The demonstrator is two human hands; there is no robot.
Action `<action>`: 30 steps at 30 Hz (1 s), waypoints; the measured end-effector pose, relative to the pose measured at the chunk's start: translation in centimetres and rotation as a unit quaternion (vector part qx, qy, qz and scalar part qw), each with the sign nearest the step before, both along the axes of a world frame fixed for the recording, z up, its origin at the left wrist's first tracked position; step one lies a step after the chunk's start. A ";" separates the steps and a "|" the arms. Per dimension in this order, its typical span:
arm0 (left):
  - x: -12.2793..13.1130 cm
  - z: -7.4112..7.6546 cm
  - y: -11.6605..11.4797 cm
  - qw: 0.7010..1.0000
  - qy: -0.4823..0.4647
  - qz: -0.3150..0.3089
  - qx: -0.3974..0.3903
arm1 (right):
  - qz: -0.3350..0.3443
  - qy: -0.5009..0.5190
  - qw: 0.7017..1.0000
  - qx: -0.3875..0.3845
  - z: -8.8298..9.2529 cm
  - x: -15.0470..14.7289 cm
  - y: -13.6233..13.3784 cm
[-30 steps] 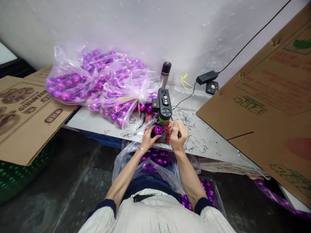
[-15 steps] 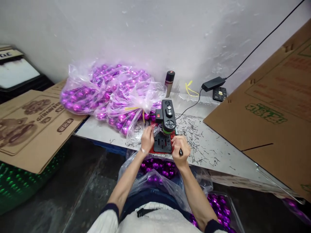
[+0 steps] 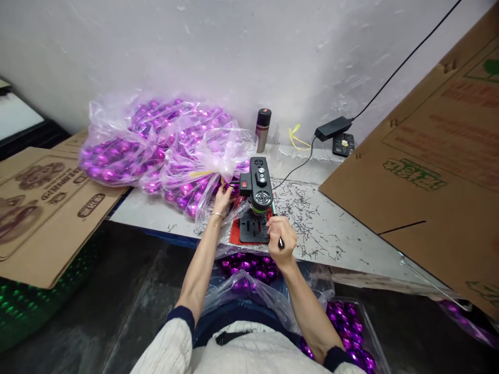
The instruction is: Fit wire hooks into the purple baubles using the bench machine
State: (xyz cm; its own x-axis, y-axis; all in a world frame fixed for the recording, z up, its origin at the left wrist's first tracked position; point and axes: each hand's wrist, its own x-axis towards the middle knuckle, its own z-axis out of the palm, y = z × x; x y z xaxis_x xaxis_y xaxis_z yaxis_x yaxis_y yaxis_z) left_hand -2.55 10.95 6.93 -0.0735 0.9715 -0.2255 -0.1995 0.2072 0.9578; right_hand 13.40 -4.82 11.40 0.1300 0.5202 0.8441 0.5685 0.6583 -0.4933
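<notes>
My right hand (image 3: 281,236) is closed round the lever handle (image 3: 281,243) of a small black press machine (image 3: 260,182). The machine has round vents, silver buttons and a red switch, and its slotted black base (image 3: 253,229) rests on a red sheet (image 3: 235,232). To its left, my left hand (image 3: 223,200) reaches forward with fingers stretched out, at the edge of the tied clear plastic bag (image 3: 225,165) of shiny purple balls (image 3: 152,122). Its fingertips are partly lost among the plastic and balls there.
Small dark wire bits (image 3: 307,213) litter the white table (image 3: 351,234). Behind stand a spray can (image 3: 262,130) and a power adapter (image 3: 333,128). Cardboard boxes flank both sides (image 3: 421,171). An opened bag of purple balls (image 3: 249,270) sits below the front edge.
My left hand has moved from beside the machine's base, forward and left to the tied bag. My right hand stays on the lever. The view has shifted slightly right.
</notes>
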 end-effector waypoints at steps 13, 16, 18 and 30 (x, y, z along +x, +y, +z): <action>-1.6 -2.8 -11.8 0.976 -0.185 -0.087 -0.077 | -0.010 -0.022 1.000 -0.004 0.7 0.3 0.0; -1.4 -3.7 -12.3 0.987 -0.119 -0.096 -0.043 | -0.015 -0.032 0.999 -0.003 0.6 0.4 0.0; -1.0 -4.3 -12.3 0.994 -0.042 -0.105 -0.008 | -0.011 -0.028 1.000 -0.002 0.5 0.4 0.0; 1.9 -4.8 -11.5 0.884 0.352 -0.133 0.276 | -0.011 -0.041 0.999 -0.014 0.7 0.5 -0.2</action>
